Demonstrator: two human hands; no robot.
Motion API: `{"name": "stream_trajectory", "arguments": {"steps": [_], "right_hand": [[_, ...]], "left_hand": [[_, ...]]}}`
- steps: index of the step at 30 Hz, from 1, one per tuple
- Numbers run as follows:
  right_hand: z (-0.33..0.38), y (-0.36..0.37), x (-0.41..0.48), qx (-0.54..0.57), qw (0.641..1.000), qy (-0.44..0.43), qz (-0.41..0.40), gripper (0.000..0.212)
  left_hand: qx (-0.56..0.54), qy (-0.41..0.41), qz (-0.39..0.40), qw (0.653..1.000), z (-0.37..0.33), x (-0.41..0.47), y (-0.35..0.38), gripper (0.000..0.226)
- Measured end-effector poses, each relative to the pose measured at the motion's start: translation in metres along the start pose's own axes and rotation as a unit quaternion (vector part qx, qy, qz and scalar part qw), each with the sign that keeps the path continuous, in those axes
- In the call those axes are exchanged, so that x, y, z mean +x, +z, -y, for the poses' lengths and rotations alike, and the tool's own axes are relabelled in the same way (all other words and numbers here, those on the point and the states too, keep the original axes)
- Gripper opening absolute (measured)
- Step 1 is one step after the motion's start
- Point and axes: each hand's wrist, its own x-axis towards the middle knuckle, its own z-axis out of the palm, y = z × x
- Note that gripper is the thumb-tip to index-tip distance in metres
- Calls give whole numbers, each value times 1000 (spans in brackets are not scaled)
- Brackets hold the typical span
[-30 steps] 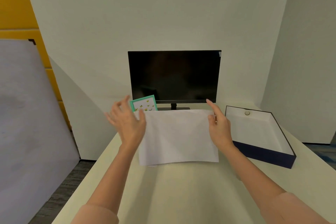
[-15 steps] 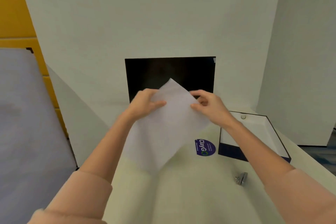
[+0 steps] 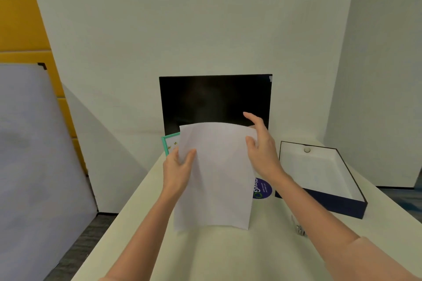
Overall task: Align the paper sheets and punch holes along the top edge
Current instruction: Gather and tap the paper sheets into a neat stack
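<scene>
The sheets (image 3: 217, 178) stand upright over the middle of the table (image 3: 217, 255), nearer its far edge than its near one, held as one white stack with the long side vertical. The bottom edge sits at the tabletop or just above it; which one cannot be told. The top edge bows slightly toward the camera.

The left hand (image 3: 177, 171) grips the stack's left edge about a third of the way down, with the thumb (image 3: 190, 155) lying across the front and the other fingers hidden behind the paper. The right hand (image 3: 262, 153) is spread loosely against the upper right edge. Its fingers are fairly straight and point up, the index finger rises above the top corner, and the thumb rests on the front face.

Behind the sheets, a dark monitor (image 3: 214, 100) stands at the far edge. A green-framed card (image 3: 170, 143) shows just past the stack's upper left corner. A round purple sticker (image 3: 262, 188) lies on the table, partly covered by the stack's right edge. A shallow dark box (image 3: 324, 203) with a white inside sits along the right edge, toward the far right corner. A small metal piece (image 3: 299, 230) lies just beside the right forearm, too small to identify.
</scene>
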Motion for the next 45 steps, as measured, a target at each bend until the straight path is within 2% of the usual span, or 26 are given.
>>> {"name": "stream_trajectory", "arguments": {"steps": [5,8,10,12,14,19,24,30,35,41,45], "right_hand": [[-10,5,-3,-4,1000,15,0,61],[-11,6,-6,-23,1000,0,2,52],[-14,7,-8,-28,1000,-4,-1,47],[-15,9,-10,-23,1000,-3,0,45],[-15,10,-11,-21,1000,-7,1,44],[-14,11,-12,-13,1000,-10,-10,39],[-16,12,-11,-5,1000,-14,-20,39],[-19,12,-11,3,1000,-1,2,40],[-21,13,-11,13,1000,14,-2,38],[-4,5,14,4,999,1,-44,46],[6,-8,41,-15,999,37,-23,50]], "left_hand": [[43,22,-22,999,3,-8,-3,39],[57,88,-41,994,-11,-8,-5,61],[89,161,-43,982,-19,-7,-5,70],[137,224,-44,964,-20,-7,-4,66],[176,242,-59,953,-14,-4,-3,60],[183,227,-92,952,-8,6,-9,40],[146,193,-100,965,-14,7,-13,30],[101,182,-102,973,-9,9,-14,28],[47,139,-101,984,-7,9,-13,26],[98,189,-106,971,-35,27,-14,29],[107,143,-60,982,-51,46,-13,34]]}}
